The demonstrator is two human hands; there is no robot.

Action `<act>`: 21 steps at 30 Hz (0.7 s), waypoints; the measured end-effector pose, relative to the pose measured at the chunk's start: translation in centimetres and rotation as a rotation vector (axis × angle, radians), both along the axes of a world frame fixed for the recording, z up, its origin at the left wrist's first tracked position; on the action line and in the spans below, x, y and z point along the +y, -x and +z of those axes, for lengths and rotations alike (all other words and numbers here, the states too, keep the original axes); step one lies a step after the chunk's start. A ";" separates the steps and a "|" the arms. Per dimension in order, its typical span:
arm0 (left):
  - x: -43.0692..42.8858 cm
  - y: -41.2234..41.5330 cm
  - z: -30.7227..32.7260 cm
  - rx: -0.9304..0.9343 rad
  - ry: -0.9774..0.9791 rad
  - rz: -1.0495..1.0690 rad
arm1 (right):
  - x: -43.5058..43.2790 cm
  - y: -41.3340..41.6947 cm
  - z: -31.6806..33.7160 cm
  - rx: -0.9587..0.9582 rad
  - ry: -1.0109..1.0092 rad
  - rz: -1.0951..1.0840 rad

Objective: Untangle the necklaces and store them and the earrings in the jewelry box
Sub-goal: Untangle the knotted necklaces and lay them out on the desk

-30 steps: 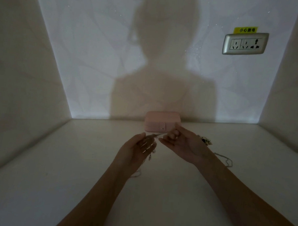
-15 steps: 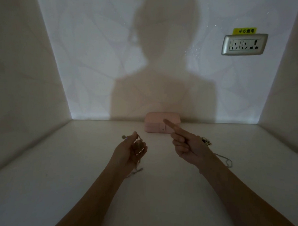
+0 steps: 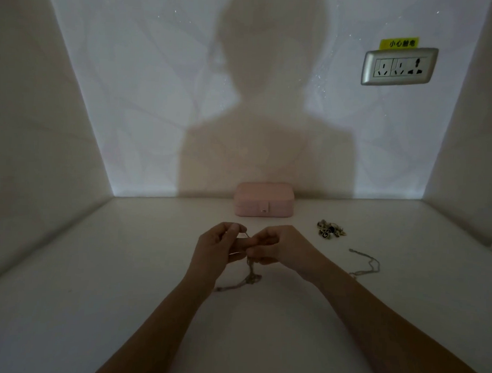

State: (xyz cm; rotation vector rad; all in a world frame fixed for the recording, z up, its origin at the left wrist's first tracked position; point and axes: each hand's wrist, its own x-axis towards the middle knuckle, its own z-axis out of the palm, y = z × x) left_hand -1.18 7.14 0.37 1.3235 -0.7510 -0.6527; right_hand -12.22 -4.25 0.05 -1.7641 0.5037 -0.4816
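Both hands have come back together since half a second ago. Then the right hand (image 3: pixel 283 248) was apart from the left hand (image 3: pixel 218 251), with one finger stretched toward the far wall. Now its fingers are curled in and it pinches the same strand the left hand holds. I take this to mean the untangling is being picked up again and nothing is stored yet.

On the white table (image 3: pixel 121 307) the closed pink rectangular jewelry box (image 3: pixel 264 199) stands far and centre against the wall, its clasp facing near and well apart from the hands. The pale tangled necklace chain (image 3: pixel 249 274) runs as a short taut thread between the two pinches. From there it hangs below the fingers, and its lower end trails on the table toward the near left. A second thin chain necklace (image 3: pixel 369 262) lies loose to the right, touched by neither hand. The small heap of dark-and-gold earrings (image 3: pixel 329 231) sits far right of the hands, near the box.
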 end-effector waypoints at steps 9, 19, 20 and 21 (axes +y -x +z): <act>-0.2 -0.9 -0.7 0.055 -0.064 0.017 | -0.4 0.3 -0.1 0.058 -0.224 0.082; -0.8 -1.0 -1.5 0.183 -0.109 -0.088 | -0.1 -0.3 -0.3 0.031 -0.331 0.084; -0.8 -1.0 -1.6 0.170 -0.114 -0.088 | -0.1 -0.2 -0.3 0.044 -0.301 0.075; -0.7 -1.0 -1.6 0.143 -0.124 -0.087 | -0.3 -0.1 -0.4 0.051 -0.287 0.065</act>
